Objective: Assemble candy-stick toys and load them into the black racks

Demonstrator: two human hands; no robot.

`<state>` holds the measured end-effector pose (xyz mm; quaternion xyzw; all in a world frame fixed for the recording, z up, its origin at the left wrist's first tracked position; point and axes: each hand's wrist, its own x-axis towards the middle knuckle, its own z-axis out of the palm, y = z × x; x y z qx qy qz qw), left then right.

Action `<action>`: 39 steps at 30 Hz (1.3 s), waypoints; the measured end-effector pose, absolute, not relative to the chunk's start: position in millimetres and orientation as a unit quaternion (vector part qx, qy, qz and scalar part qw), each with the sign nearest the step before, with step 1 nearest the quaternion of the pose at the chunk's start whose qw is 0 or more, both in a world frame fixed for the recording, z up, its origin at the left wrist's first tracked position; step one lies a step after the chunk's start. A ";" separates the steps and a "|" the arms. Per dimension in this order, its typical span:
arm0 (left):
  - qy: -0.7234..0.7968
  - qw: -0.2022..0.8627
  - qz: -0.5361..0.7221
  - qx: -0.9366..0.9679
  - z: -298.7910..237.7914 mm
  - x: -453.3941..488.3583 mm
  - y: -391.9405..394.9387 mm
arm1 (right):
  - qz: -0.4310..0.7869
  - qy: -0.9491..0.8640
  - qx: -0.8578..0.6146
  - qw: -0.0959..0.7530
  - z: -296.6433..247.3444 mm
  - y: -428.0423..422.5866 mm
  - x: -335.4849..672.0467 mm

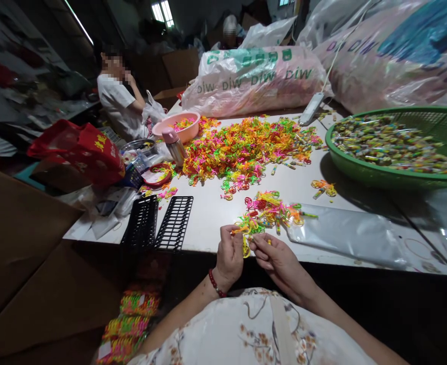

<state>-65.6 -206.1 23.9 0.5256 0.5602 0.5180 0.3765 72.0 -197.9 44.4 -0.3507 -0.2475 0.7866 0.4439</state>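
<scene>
My left hand, with a red bead bracelet on its wrist, is closed in a pinch at the table's front edge. It grips a small yellow plastic toy bicycle, which hangs between my hands. Close on its right, my right hand is closed too, fingertips pressed together near the toy. A bit of yellow shows at its fingers, too small to name. Just beyond both hands lies a small heap of bright toy bicycles mixed with little wrapped tubes. Flat clear plastic bags lie to the right of this heap.
A large pile of toy bicycles covers the table's middle. A green basket of wrapped pieces stands right. Black plastic racks, a flask and a pink basin are left. Large stuffed sacks lie behind; a person sits back left.
</scene>
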 end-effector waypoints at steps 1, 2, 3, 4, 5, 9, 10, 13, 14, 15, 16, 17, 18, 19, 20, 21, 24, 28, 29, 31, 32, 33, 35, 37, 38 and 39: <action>0.555 0.368 0.519 0.536 23.8 -66.3 -206.0 | 0.790 -0.246 -0.351 0.438 44.1 -197.7 72.1; 0.551 0.363 0.520 0.542 23.9 -66.8 -205.8 | 0.792 -0.247 -0.351 0.433 43.4 -197.6 72.4; 0.550 0.362 0.521 0.543 24.2 -67.3 -205.3 | 0.792 -0.252 -0.352 0.431 42.5 -197.6 72.8; 0.550 0.367 0.520 0.541 24.7 -67.6 -204.7 | 0.785 -0.264 -0.356 0.432 41.5 -197.8 73.2; 0.551 0.378 0.517 0.535 25.6 -67.7 -203.9 | 0.773 -0.283 -0.364 0.436 40.4 -198.1 73.6; 0.546 0.462 0.495 0.494 30.7 -67.4 -200.1 | 0.668 -0.425 -0.418 0.445 39.8 -200.2 74.6; 0.544 0.475 0.493 0.485 32.0 -67.5 -199.1 | 0.634 -0.467 -0.427 0.445 40.8 -200.6 74.7; 0.547 0.481 0.499 0.470 33.0 -67.9 -196.9 | 0.526 -0.587 -0.429 0.441 45.1 -201.4 75.2; 0.546 0.484 0.501 0.465 32.0 -67.8 -196.3 | 0.494 -0.622 -0.425 0.434 46.1 -201.8 75.6; 0.544 0.492 0.502 0.458 30.2 -67.5 -195.7 | 0.465 -0.653 -0.421 0.423 46.7 -202.1 76.2; 0.538 0.506 0.502 0.449 27.8 -67.0 -195.0 | 0.441 -0.680 -0.417 0.411 46.5 -202.5 77.0; 0.531 0.524 0.501 0.439 25.1 -66.5 -194.2 | 0.420 -0.704 -0.414 0.397 45.8 -202.9 77.9; 0.521 0.545 0.499 0.427 22.4 -65.9 -193.2 | 0.403 -0.723 -0.410 0.383 44.5 -203.3 78.9; 0.509 0.569 0.495 0.415 20.0 -65.3 -191.9 | 0.388 -0.739 -0.407 0.371 42.8 -203.6 79.9; 0.497 0.594 0.488 0.404 18.1 -64.9 -190.5 | 0.374 -0.752 -0.404 0.362 40.9 -203.8 80.9; 0.483 0.617 0.477 0.397 17.0 -64.6 -188.9 | 0.362 -0.762 -0.403 0.354 39.0 -204.1 81.9; 0.464 0.634 0.457 0.418 17.9 -65.0 -183.7 | 0.330 -0.775 -0.415 0.344 35.1 -205.3 83.9; 0.483 0.569 0.466 0.475 23.2 -64.5 -178.9 | 0.283 -0.791 -0.425 0.336 35.2 -208.4 83.8; 0.479 0.588 0.452 0.469 24.6 -63.8 -178.3 | 0.273 -0.796 -0.423 0.335 35.9 -208.7 83.5; 0.471 0.638 0.417 0.445 27.9 -62.6 -177.1 | 0.277 -0.798 -0.422 0.331 37.3 -207.2 84.3; 0.475 0.644 0.406 0.441 30.0 -62.4 -175.9 | 0.289 -0.793 -0.423 0.330 37.8 -204.9 86.3; 0.488 0.632 0.401 0.448 32.2 -62.8 -173.7 | 0.301 -0.786 -0.426 0.332 38.1 -201.4 90.1; 0.530 0.568 0.404 0.483 36.6 -66.0 -164.7 | 0.297 -0.767 -0.447 0.350 38.1 -190.7 104.3; 0.576 0.471 0.410 0.528 39.6 -72.5 -147.5 | 0.237 -0.746 -0.488 0.385 37.0 -176.0 126.9; 0.599 0.415 0.410 0.548 40.3 -76.6 -135.7 | 0.190 -0.735 -0.513 0.399 36.0 -168.0 139.8; 0.623 0.354 0.404 0.569 40.3 -81.0 -121.8 | 0.135 -0.726 -0.536 0.408 35.0 -160.4 152.7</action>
